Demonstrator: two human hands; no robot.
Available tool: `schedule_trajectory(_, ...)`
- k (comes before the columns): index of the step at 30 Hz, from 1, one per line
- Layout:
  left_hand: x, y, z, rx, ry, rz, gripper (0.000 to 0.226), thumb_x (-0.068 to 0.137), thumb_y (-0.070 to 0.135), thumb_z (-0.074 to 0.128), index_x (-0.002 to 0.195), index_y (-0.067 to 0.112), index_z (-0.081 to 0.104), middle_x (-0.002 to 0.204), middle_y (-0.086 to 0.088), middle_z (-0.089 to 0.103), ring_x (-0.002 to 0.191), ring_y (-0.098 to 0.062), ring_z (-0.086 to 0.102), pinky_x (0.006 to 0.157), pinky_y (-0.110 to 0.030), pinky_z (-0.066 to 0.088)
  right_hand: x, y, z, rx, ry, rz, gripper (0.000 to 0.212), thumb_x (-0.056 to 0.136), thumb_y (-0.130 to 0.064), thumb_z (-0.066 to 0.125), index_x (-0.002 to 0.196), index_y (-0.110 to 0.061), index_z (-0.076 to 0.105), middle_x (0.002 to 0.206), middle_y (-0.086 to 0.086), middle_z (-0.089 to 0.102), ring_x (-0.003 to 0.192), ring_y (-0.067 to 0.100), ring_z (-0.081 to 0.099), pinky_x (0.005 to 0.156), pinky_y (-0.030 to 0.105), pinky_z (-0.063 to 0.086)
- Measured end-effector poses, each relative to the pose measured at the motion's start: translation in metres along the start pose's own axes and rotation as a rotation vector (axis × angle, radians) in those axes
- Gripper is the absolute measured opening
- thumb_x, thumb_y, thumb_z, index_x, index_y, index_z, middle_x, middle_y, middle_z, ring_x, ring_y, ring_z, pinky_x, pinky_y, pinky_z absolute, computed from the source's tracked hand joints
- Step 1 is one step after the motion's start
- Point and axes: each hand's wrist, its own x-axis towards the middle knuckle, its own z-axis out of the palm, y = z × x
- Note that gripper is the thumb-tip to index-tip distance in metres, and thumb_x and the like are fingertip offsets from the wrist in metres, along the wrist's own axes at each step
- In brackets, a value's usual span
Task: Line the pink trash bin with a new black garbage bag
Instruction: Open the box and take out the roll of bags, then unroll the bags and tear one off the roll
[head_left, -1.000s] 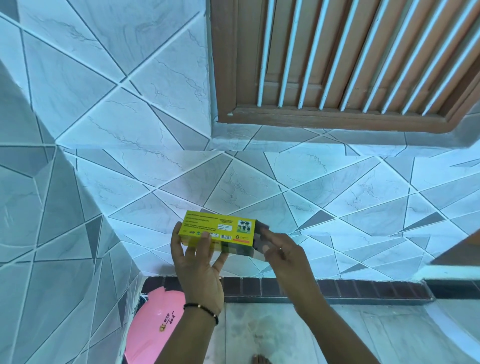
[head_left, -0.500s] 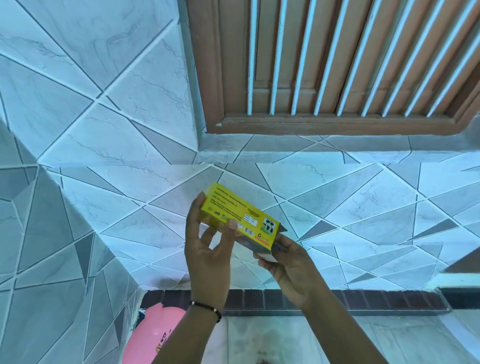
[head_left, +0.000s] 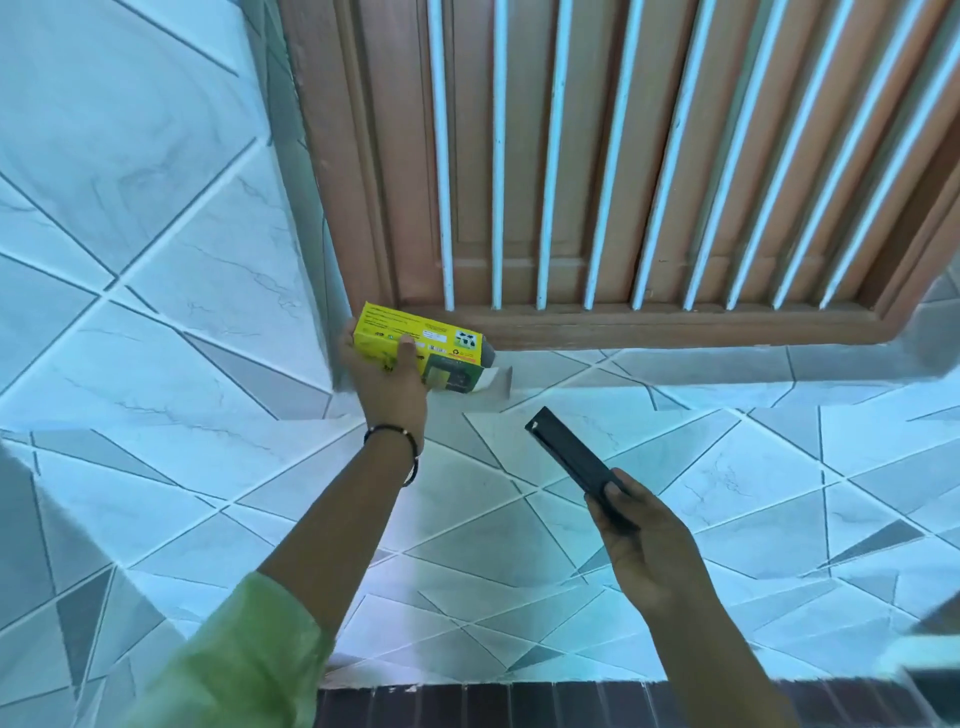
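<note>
My left hand (head_left: 387, 376) holds a yellow garbage-bag box (head_left: 421, 345) up at the tiled window ledge (head_left: 675, 364), with the box's end flap open toward the right. My right hand (head_left: 644, 540) is lower and to the right, shut on a flat, folded black garbage bag (head_left: 571, 457) that points up and left. The pink trash bin is out of view.
A brown wooden window frame (head_left: 675, 327) with white vertical bars fills the top. Pale tiled wall (head_left: 156, 338) surrounds it, with a corner on the left. A dark brick strip (head_left: 519, 704) runs along the bottom edge.
The right hand has pulled the folded black bag out of the box and come down to the right. The left hand has lifted the box to the window ledge. The view tilted up, losing the pink bin.
</note>
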Motion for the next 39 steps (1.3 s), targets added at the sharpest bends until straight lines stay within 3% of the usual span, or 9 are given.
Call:
schedule_trajectory(3,0.022,-0.014,0.028,0.248,0.048,0.033,0.065,0.078,0.023,0.064,0.134,0.016,0.033,0.12,-0.02,0.057,0.105,-0.035,0.058,0.094,-0.042,0.049,0.01,-0.006,0.004,0.001,-0.001,-0.014,0.016,0.084,0.01,0.054,0.095,0.003,0.061,0.099,0.017,0.062,0.088,0.026,0.062,0.068,0.023,0.059)
schedule_trajectory(7,0.034,-0.023,0.04,0.417,0.084,0.109,0.064,0.085,0.021,0.062,0.139,0.007,0.03,0.131,-0.025,0.048,0.123,-0.037,0.041,0.091,-0.027,0.033,0.019,-0.008,0.002,-0.004,0.001,-0.014,0.018,0.082,0.01,0.055,0.098,0.004,0.061,0.101,0.018,0.062,0.09,0.027,0.062,0.063,0.022,0.058)
schedule_trajectory(16,0.043,-0.047,0.033,0.693,0.095,0.102,0.067,0.081,0.033,0.067,0.134,0.005,0.037,0.138,-0.022,0.04,0.13,-0.039,0.035,0.107,-0.042,0.025,0.03,-0.002,0.005,0.019,0.025,0.046,0.014,0.082,0.013,0.054,0.089,0.002,0.059,0.092,0.016,0.061,0.082,0.027,0.062,0.064,0.025,0.06)
schedule_trajectory(22,0.031,-0.043,0.03,0.858,0.157,0.051,0.071,0.077,0.042,0.066,0.135,0.015,0.036,0.144,-0.014,0.035,0.14,-0.033,0.017,0.109,-0.051,0.017,0.016,0.004,0.014,-0.028,0.003,0.071,0.017,0.08,0.013,0.055,0.076,-0.004,0.053,0.081,0.015,0.06,0.077,0.028,0.06,0.064,0.026,0.059)
schedule_trajectory(26,-0.023,-0.043,0.004,0.734,-0.027,0.2,0.056,0.079,0.036,0.066,0.126,0.013,0.047,0.133,-0.01,0.047,0.129,-0.031,0.035,0.105,-0.042,0.027,0.004,0.013,0.016,-0.064,0.01,0.089,0.021,0.081,0.011,0.055,0.072,-0.007,0.051,0.073,0.012,0.06,0.066,0.024,0.061,0.051,0.022,0.055)
schedule_trajectory(29,-0.074,-0.043,-0.021,0.534,-0.463,-0.19,0.046,0.071,0.058,0.058,0.095,0.018,0.06,0.098,0.001,0.06,0.097,-0.022,0.057,0.09,-0.034,0.041,-0.006,0.026,0.015,-0.034,0.002,0.131,0.021,0.082,0.01,0.054,0.073,-0.008,0.05,0.073,0.011,0.062,0.063,0.022,0.062,0.048,0.023,0.053)
schedule_trajectory(31,-0.098,-0.041,-0.031,0.484,-0.708,-0.467,0.044,0.07,0.064,0.057,0.086,0.022,0.056,0.088,0.001,0.055,0.083,-0.016,0.051,0.076,-0.032,0.041,-0.017,0.037,0.014,-0.095,-0.006,0.126,0.022,0.083,0.01,0.054,0.071,-0.008,0.049,0.068,0.009,0.061,0.056,0.017,0.063,0.047,0.022,0.051)
schedule_trajectory(35,-0.12,-0.039,-0.052,0.493,-0.646,-0.361,0.016,0.082,0.035,0.065,0.081,0.019,0.066,0.081,0.001,0.069,0.079,-0.019,0.064,0.076,-0.036,0.053,-0.044,0.06,0.008,-0.29,-0.042,0.104,0.017,0.081,0.007,0.058,0.078,-0.009,0.053,0.077,0.012,0.058,0.064,0.02,0.062,0.056,0.026,0.053)
schedule_trajectory(39,-0.138,-0.041,-0.085,0.55,-0.636,-0.286,0.025,0.081,0.027,0.067,0.058,0.019,0.061,0.052,0.011,0.055,0.054,-0.013,0.049,0.058,-0.03,0.043,-0.074,0.077,-0.003,-0.549,-0.142,0.07,0.029,0.071,-0.012,0.069,0.098,-0.009,0.06,0.088,0.009,0.071,0.079,0.021,0.067,0.068,0.032,0.05)
